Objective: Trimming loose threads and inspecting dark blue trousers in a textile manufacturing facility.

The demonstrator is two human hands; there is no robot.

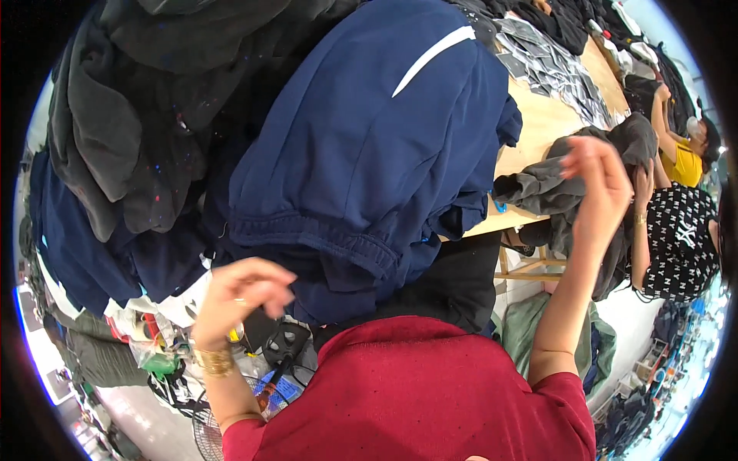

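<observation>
Head view, single frame. My left hand (pixel 242 296) is raised with its fingers curled loosely together; I cannot tell whether they pinch anything. A gold bracelet (pixel 214 359) sits on that wrist. Just above and to the right of this hand lies the navy garment (pixel 369 146), its ribbed waistband (pixel 315 238) nearest the knuckles, close but apparently not touching. A white stripe (pixel 434 58) crosses the garment's far side.

My right hand (pixel 603 188) is lifted, blurred, fingers bent over; whether it grips cloth I cannot tell. Directly behind and left of it lies a dark grey garment (pixel 550 188) draped over the edge of the wooden table (pixel 538 123).

Beyond the right hand stand two other people, one in a yellow shirt (pixel 684 163), one in a black patterned shirt (pixel 680 242). Dark clothes (pixel 131 115) are heaped left of the navy garment.
</observation>
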